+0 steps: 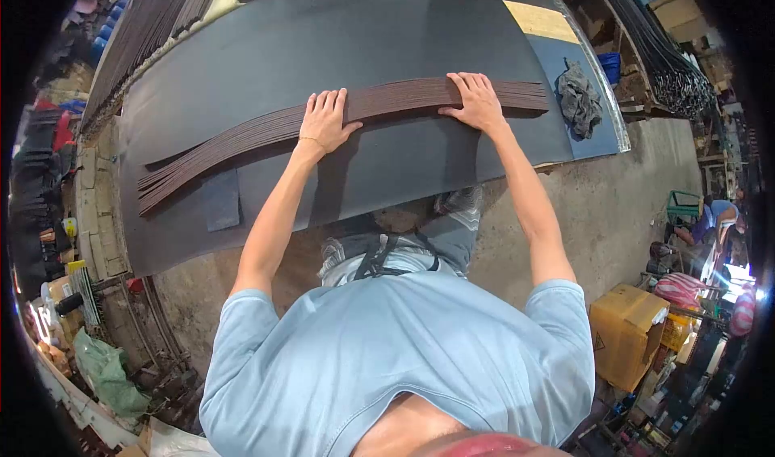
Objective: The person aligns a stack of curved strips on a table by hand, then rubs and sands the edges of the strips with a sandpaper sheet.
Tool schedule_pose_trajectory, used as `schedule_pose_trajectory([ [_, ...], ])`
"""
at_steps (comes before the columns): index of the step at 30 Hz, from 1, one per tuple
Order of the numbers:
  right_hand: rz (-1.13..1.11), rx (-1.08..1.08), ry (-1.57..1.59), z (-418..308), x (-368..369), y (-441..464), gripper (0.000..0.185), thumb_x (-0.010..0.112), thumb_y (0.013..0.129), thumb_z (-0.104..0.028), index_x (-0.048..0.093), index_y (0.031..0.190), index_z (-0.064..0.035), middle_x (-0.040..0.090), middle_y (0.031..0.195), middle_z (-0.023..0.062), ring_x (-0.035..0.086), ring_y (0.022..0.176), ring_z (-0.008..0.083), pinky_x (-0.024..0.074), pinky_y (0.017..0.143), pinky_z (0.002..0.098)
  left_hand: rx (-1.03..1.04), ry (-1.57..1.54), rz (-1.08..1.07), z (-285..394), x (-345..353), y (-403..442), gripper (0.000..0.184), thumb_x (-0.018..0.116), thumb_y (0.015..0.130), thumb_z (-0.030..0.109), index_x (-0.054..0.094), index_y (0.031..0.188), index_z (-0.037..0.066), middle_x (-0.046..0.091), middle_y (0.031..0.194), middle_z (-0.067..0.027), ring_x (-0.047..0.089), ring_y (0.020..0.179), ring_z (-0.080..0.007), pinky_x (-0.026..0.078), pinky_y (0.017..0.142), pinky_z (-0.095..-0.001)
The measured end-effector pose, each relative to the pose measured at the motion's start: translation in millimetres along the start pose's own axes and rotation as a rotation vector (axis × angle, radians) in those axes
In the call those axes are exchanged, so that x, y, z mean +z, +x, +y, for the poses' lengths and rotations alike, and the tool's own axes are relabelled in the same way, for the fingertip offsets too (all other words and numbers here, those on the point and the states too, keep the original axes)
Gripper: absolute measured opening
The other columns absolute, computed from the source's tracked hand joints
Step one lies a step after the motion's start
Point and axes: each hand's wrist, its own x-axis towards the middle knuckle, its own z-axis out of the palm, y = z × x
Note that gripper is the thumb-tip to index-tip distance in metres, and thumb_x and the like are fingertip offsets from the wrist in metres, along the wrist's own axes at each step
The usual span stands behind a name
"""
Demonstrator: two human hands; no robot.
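Note:
A long stack of thin dark brown strips lies across the dark sheet-covered table. The strips fan out a little at the left end, where one stands apart from the others. My left hand grips the stack near its middle, with the thumb at the near edge and the fingers reaching over the far edge. Farther right, my right hand holds the same stack in a like way, short of its right end. The undersides of both hands are hidden.
A small dark rectangular piece lies near the table's front left. At the right end rests a crumpled dark cloth. Bundles of dark strips hang beyond the table's right corner. On the floor at right stands a cardboard box; another person is farther off.

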Motion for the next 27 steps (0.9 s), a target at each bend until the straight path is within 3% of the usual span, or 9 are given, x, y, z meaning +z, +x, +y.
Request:
schedule_pose_trajectory([
  [5, 0.042, -0.015, 0.024, -2.0, -1.1, 0.5, 0.088, 0.075, 0.077, -0.067, 0.053, 0.140, -0.0105, 0.059, 0.130, 0.0131, 0.053, 0.127, 0.0314, 0.0348, 0.114, 0.0472, -0.071, 0.136, -0.130, 41.7, -21.7, 26.8, 0.091, 0.067, 0.089, 0.059, 0.038, 0.152, 0.001, 0.039, 0.156, -0.0232, 0.029, 0.150, -0.0388, 0.023, 0.122, -0.0566],
  [9, 0.073, -0.022, 0.026, -2.2, -3.2, 0.4, 0.085, 0.078, 0.074, -0.064, 0.057, 0.136, -0.0100, 0.060, 0.126, 0.0125, 0.054, 0.124, 0.0315, 0.0370, 0.111, 0.0472, 0.139, -0.099, 0.173, 95.3, 18.7, 66.9, 0.095, 0.066, 0.088, 0.064, 0.037, 0.154, 0.003, 0.033, 0.160, -0.0240, 0.024, 0.153, -0.0394, 0.020, 0.124, -0.0570],
  [11, 0.066, -0.015, 0.020, -2.3, -1.7, 0.4, 0.086, 0.080, 0.072, -0.063, 0.057, 0.136, -0.0101, 0.060, 0.127, 0.0128, 0.054, 0.125, 0.0322, 0.0361, 0.112, 0.0489, 0.153, -0.095, 0.248, 108.6, 32.4, 74.4, 0.090, 0.066, 0.089, 0.061, 0.039, 0.154, 0.004, 0.039, 0.156, -0.0222, 0.033, 0.148, -0.0373, 0.024, 0.122, -0.0557],
  [13, 0.052, -0.004, 0.038, -1.8, -0.9, 1.4, 0.087, 0.081, 0.071, -0.063, 0.057, 0.136, -0.0104, 0.060, 0.129, 0.0130, 0.053, 0.126, 0.0321, 0.0350, 0.113, 0.0497, 0.109, -0.054, 0.084, 111.7, 24.2, 72.4, 0.087, 0.066, 0.090, 0.057, 0.039, 0.153, 0.004, 0.047, 0.148, -0.0187, 0.042, 0.139, -0.0339, 0.030, 0.118, -0.0529],
  [14, 0.021, 0.002, 0.079, -0.7, -0.3, 3.4, 0.088, 0.079, 0.073, -0.064, 0.056, 0.137, -0.0089, 0.060, 0.131, 0.0138, 0.053, 0.128, 0.0325, 0.0330, 0.114, 0.0497, 0.139, -0.031, 0.170, 108.6, 29.8, 73.2, 0.084, 0.068, 0.089, 0.053, 0.041, 0.152, 0.005, 0.052, 0.141, -0.0157, 0.048, 0.131, -0.0312, 0.034, 0.113, -0.0502],
  [20, 0.006, -0.054, 0.076, -38.3, 6.9, 0.7, 0.101, 0.066, 0.081, -0.072, 0.044, 0.150, -0.0015, 0.042, 0.157, 0.0209, 0.035, 0.149, 0.0345, 0.0268, 0.123, 0.0506, 0.144, 0.038, 0.187, 112.3, 35.6, 75.4, 0.083, 0.070, 0.087, 0.052, 0.044, 0.150, 0.005, 0.054, 0.139, -0.0142, 0.050, 0.129, -0.0305, 0.036, 0.111, -0.0479],
  [21, 0.051, -0.077, 0.089, -30.7, 4.4, 2.4, 0.091, 0.070, 0.084, -0.063, 0.049, 0.146, -0.0006, 0.047, 0.152, 0.0212, 0.043, 0.143, 0.0347, 0.0335, 0.118, 0.0492, 0.137, 0.041, 0.197, 109.4, 36.0, 75.2, 0.083, 0.070, 0.087, 0.052, 0.044, 0.150, 0.005, 0.054, 0.139, -0.0138, 0.050, 0.129, -0.0303, 0.036, 0.111, -0.0478],
  [23, 0.133, 0.031, 0.302, -1.4, -21.3, 1.5, 0.077, 0.073, 0.086, -0.053, 0.055, 0.138, 0.0011, 0.055, 0.144, 0.0221, 0.051, 0.135, 0.0364, 0.0401, 0.112, 0.0490, 0.139, 0.006, 0.216, 110.7, 34.0, 74.5, 0.082, 0.067, 0.090, 0.056, 0.045, 0.149, 0.004, 0.054, 0.138, -0.0144, 0.050, 0.128, -0.0310, 0.035, 0.111, -0.0483],
  [27, 0.561, 0.498, 0.263, 120.6, -19.8, -34.4, 0.060, 0.069, 0.094, -0.042, 0.061, 0.130, 0.0044, 0.060, 0.137, 0.0227, 0.055, 0.130, 0.0397, 0.0427, 0.109, 0.0469, 0.144, 0.041, 0.215, 111.6, 35.1, 74.5, 0.082, 0.066, 0.090, 0.057, 0.045, 0.149, 0.004, 0.053, 0.138, -0.0160, 0.049, 0.129, -0.0320, 0.034, 0.112, -0.0484],
])
